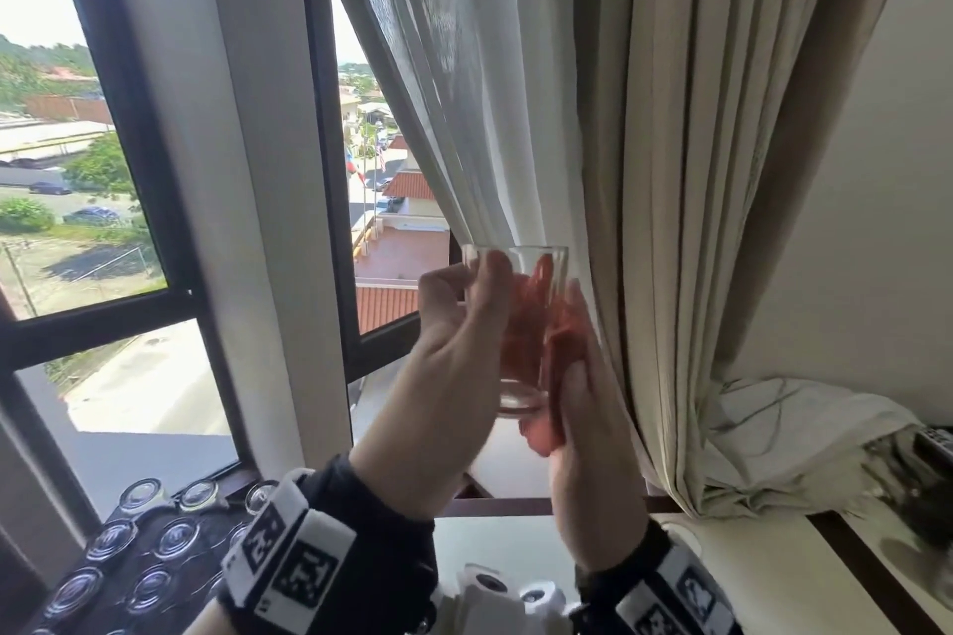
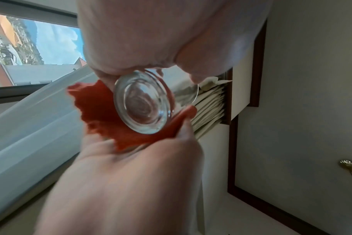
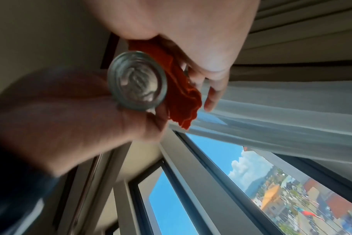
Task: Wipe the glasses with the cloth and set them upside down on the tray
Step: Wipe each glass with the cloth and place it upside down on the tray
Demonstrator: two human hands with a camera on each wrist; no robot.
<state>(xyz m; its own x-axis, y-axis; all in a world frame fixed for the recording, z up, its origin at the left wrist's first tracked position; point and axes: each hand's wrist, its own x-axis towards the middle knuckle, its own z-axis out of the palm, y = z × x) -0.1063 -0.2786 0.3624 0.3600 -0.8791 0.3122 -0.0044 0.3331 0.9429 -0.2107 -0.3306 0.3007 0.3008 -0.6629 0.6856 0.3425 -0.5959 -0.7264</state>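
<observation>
A clear glass (image 1: pixel 521 325) is raised in front of the window, mouth up and slightly tilted. My left hand (image 1: pixel 454 320) grips its left side, fingers curled round the wall. My right hand (image 1: pixel 582 454) presses a red cloth (image 1: pixel 559 351) against the right side of the glass; part of the cloth shows red through the wall. The left wrist view looks at the thick glass base (image 2: pixel 145 103) with the cloth (image 2: pixel 94 111) behind it. In the right wrist view, the cloth (image 3: pixel 181 95) lies between the base (image 3: pixel 137 82) and my right hand's fingers (image 3: pixel 213 95). A dark tray (image 1: pixel 131 562) at the bottom left carries several upside-down glasses (image 1: pixel 178 536).
A sheer white curtain (image 1: pixel 464 93) and a heavy beige curtain (image 1: pixel 696 170) hang just behind the hands. The dark window frame (image 1: pixel 330 170) stands to the left. Below lies a white tabletop (image 1: pixel 515 552) with a wooden edge (image 1: pixel 851 562); dark items (image 1: pixel 928 474) sit at the far right.
</observation>
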